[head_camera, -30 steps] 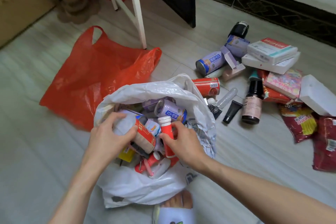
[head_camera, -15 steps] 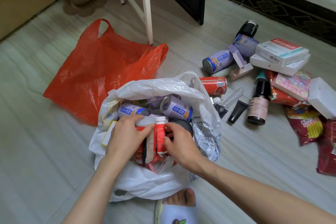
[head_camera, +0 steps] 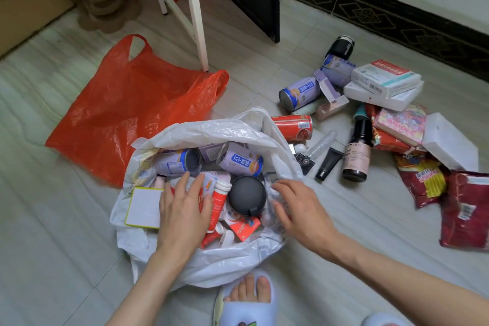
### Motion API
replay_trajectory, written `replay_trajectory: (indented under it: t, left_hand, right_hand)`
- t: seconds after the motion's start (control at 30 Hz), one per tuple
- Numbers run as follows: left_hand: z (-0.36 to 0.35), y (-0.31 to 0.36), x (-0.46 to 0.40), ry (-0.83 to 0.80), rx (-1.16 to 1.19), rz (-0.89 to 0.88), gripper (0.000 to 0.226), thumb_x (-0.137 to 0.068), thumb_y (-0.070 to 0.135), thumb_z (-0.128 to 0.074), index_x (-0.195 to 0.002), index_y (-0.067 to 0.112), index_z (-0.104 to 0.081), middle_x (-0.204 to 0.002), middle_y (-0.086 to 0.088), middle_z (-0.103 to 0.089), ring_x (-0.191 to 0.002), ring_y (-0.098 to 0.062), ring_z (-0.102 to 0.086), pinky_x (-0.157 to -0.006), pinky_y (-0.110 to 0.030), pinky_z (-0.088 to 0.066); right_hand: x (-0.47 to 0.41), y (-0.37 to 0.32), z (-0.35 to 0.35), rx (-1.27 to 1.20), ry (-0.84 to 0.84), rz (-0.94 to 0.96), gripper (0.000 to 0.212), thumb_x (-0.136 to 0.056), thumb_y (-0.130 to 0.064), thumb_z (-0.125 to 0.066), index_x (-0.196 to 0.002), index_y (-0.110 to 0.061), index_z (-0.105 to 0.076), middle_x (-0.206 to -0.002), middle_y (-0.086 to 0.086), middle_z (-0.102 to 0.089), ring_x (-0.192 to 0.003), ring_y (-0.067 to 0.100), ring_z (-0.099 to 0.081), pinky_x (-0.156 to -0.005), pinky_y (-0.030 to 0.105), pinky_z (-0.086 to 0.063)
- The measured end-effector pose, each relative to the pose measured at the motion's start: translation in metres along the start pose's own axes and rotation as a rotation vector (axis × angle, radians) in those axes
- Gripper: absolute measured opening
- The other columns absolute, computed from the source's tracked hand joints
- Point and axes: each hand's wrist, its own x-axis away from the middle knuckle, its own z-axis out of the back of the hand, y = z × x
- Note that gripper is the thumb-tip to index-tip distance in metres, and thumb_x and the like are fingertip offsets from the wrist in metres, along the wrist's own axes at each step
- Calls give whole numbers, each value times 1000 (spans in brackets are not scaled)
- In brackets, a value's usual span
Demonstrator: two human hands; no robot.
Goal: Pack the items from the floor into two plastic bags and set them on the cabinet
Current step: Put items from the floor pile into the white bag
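The white plastic bag (head_camera: 211, 264) is nearly filled; contents are pressed under the flat, empty left hand (head_camera: 182, 209). Its rim is touched by the loose right hand (head_camera: 299, 209). Beyond both, the red plastic bag (head_camera: 127, 114) lies unfilled.

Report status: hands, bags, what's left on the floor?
Left hand flat on items in white bag. Right hand open at its rim. Red bag flat, unfilled. Cans, bottles, boxes still on floor.

The right hand (head_camera: 299, 209) has let go of the red tube (head_camera: 218, 202) and moved right to the white bag (head_camera: 225, 264)'s rim. The left hand (head_camera: 182, 209) released its can and now lies flat on the contents, baring a black round case (head_camera: 247, 197).
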Motion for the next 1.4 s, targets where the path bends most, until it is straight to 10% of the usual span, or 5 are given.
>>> replay_trajectory:
  t: [0.2, 0.47, 0.9, 1.2, 1.4]
  left_hand:
    - [-4, 50, -2, 165, 151, -216, 49, -83, 28, -35, -120, 5, -58, -131, -16, -53, -131, -35, -39, -109, -51, -31]
    - [-70, 169, -35, -86, 200, -637, 41, -82, 8, -58, -123, 4, -54, -120, -15, -57, -113, -32, -53, -95, -42, -47]
    - [-137, 217, -65, -149, -189, -499, 32, -86, 18, -57, -117, 13, -54, -100, -7, -62, -96, -24, -60, -75, -33, -49]
    - [-106, 190, -50, -105, 240, -474, 27, -87, 15, -55, -112, 5, -56, -109, -13, -58, -105, -28, -51, -90, -34, -40]
    - [-25, 127, 9, 137, 619, -231, 20, -78, 19, -70, -97, 16, -61, -85, 6, -63, -74, -11, -57, -69, -2, -35]
  right_hand:
    - [11, 71, 40, -95, 232, -337, 26, -87, -18, -58, -112, -11, -57, -111, 7, -59, -102, 25, -52, -88, 35, -40]
    - [-7, 139, 46, -127, 276, -706, 48, -87, -34, -58, -125, -7, -46, -120, 14, -49, -112, 29, -46, -91, 38, -39]
    - [-34, 161, 21, -405, 283, -912, 47, -80, -29, -63, -113, 1, -49, -113, 19, -54, -102, 36, -54, -79, 35, -43]
    - [9, 154, 18, -411, 166, -868, 43, -81, -25, -57, -117, -2, -49, -108, 18, -55, -95, 33, -54, -76, 37, -46]
    - [54, 76, 20, -573, 218, -719, 37, -82, -29, -55, -113, -9, -51, -105, 15, -57, -80, 23, -56, -60, 26, -38]
